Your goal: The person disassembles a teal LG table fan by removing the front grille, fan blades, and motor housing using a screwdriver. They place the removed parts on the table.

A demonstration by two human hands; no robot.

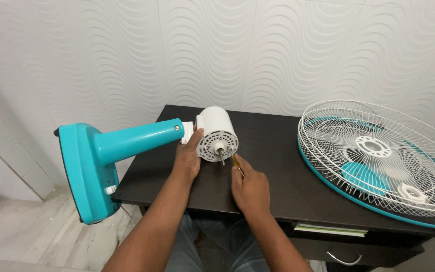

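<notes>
White wavy-tiled wall, dark table (278, 171), wire fan guard (378, 156) with teal blades, teal fan stand (106, 156) overhanging the table's edge, white motor housing (218, 133) steadied by my left hand (188, 156), my right hand (250, 189) gripping a yellow-handled screwdriver (235, 163) at the shaft, best kept square.

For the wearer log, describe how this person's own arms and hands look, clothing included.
Both forearms are bare from the bottom edge of the picture up to the wrists: no sleeves show. The left hand and the right hand wear no gloves, and no watch, ring or band can be seen. The fingers are uncovered. Below the arms, grey-blue trousers cover the lap.
</notes>
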